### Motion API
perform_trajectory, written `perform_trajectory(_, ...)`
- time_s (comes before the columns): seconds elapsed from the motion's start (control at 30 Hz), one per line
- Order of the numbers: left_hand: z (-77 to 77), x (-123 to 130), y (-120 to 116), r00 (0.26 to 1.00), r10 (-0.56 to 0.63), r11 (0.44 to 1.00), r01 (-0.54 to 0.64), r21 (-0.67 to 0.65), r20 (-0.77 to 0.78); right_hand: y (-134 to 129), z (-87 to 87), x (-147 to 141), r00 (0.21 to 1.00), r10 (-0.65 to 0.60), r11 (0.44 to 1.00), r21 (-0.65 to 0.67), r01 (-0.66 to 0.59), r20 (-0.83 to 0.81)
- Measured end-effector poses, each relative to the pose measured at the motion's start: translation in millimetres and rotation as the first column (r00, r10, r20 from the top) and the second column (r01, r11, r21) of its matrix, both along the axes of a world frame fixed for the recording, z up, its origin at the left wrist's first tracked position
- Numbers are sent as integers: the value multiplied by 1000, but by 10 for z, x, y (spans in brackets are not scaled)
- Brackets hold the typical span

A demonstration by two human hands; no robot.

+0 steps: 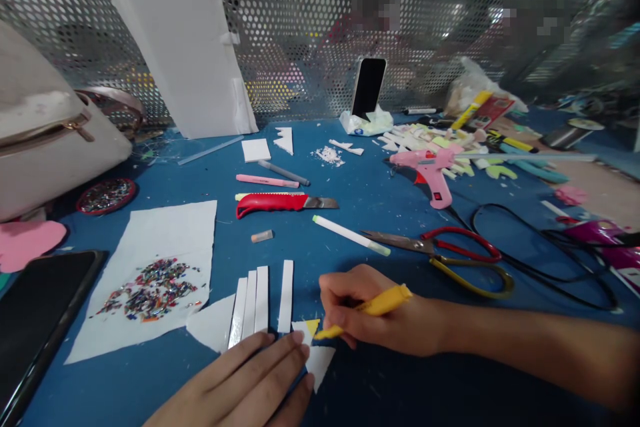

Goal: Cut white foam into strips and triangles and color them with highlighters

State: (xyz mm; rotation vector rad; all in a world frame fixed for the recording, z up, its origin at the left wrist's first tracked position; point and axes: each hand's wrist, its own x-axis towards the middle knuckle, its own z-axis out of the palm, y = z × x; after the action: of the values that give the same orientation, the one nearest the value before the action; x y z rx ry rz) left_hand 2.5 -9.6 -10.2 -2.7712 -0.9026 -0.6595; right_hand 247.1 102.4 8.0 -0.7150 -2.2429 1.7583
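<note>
Yellow marker (385, 300) is grasped by the right hand (397, 330), tip held at the partly yellowed white piece (302, 329) on the blue counter (300, 247), partly covered by the left hand's (245, 383) flat, unclenched fingers.

No legible text (markings on yellow marker (386, 301) too small).
</note>
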Motion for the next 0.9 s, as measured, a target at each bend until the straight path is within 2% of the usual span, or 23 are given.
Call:
perform_trajectory(0.07, -35, -6, 0, 1000, -3, 1000, 3, 5, 1, 2, 0, 3, 999, -36, 999, 18, 36, -6)
perform_trajectory(0.17, -91, -24, -10, 1000, -25, 1000, 25, 18, 2, -1, 1, 3, 1000, 26, 999, 33, -26, 14)
perform_trajectory(0.23, -104, -32, -19, 1000, -16, 1000, 16, 3, 0, -4, 2, 3, 1000, 18, 999, 41, -19, 9)
perform_trajectory(0.3, -95, -30, -22, 1000, -12, 1000, 12, 5, 10, -6, 5, 4, 1000, -16, 999, 52, 16, -4)
perform_trajectory(0.43, -55, -10, -12, 1000, -24, 1000, 24, 6, 4, -3, 13, 9, 997, 79, 997, 28, -79, -24)
perform_trajectory(0.57, -37, 4, -13, 1000, 4, 1000, -4, 11, -4, -1, 8, 15, 999, 38, 999, 40, -37, -23)
perform_trajectory(0.67, -48, 1, -17, 1000, 2, 1000, -1, 5, -17, -4, 3, 19, 996, 89, 994, 59, -87, -31)
perform_trajectory(0.8, -75, -12, -15, 1000, -9, 1000, 9, 14, -16, -3, 8, 18, 999, 39, 997, 69, -38, -17)
perform_trajectory(0.9, -79, -14, -19, 1000, -3, 1000, 3, 25, -6, 2, 7, 19, 995, 97, 994, 51, -95, -35)
